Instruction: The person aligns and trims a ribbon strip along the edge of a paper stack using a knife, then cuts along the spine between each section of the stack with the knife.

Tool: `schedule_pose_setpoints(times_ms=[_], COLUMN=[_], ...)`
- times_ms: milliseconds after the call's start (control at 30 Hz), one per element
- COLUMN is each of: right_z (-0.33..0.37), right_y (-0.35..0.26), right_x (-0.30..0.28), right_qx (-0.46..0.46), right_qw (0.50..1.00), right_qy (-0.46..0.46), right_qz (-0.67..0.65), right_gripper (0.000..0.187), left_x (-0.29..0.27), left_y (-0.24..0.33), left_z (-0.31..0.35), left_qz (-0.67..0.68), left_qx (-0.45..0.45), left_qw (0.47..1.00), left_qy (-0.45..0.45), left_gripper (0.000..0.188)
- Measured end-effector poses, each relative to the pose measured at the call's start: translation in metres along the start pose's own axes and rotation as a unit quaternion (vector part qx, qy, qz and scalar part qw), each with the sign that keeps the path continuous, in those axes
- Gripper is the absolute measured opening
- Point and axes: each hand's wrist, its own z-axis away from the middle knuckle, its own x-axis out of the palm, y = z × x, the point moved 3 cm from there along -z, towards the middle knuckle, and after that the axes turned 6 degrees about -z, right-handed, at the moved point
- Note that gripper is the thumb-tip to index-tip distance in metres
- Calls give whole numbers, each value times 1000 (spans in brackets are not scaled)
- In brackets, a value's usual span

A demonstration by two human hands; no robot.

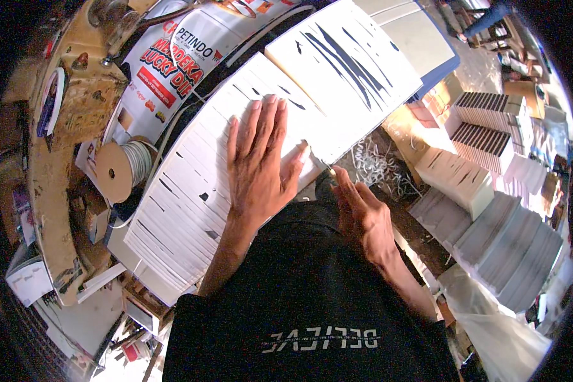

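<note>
My left hand [259, 149] lies flat with fingers stretched over a long row of white paper blocks [184, 210], packed side by side with thin dark gaps between them. Beside its thumb, at the row's near right edge, my right hand [361, 213] is closed around a small knife [328, 169]. Only the thin tip shows past my fingers, and it meets the paper's edge; the handle is mostly hidden in my grip. Farther off, a second white block [344, 51] with jagged black marks on its top adjoins the row.
A spool of pale cord [124, 170] stands left of the row, near a worn tan machine [86, 121] and a printed banner [153, 83]. Paper shavings [375, 164] lie right of the table. Several paper stacks [509, 245] and a clear plastic sheet [474, 312] fill the right side.
</note>
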Motion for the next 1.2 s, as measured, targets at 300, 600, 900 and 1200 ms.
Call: schedule_pose_setpoints(times_ms=[300, 600, 900, 1200], right_z=[-5, -15, 14, -8], right_y=[-22, -37, -27, -15], right_x=[-24, -44, -70, -17], right_qx=[49, 69, 198, 38], right_qw=[989, 977, 939, 997], right_qy=[-117, -133, -224, -64], right_qz=[77, 153, 173, -21], right_gripper=[77, 33, 27, 40], left_x=[2, 6, -1, -1], left_y=[-2, 0, -4, -7], left_z=[0, -2, 3, 11], left_qz=[-11, -4, 15, 10], left_qx=[2, -3, -3, 3], left_qw=[1000, 1000, 1000, 1000], left_qy=[9, 27, 22, 11], left_gripper=[78, 76, 74, 71])
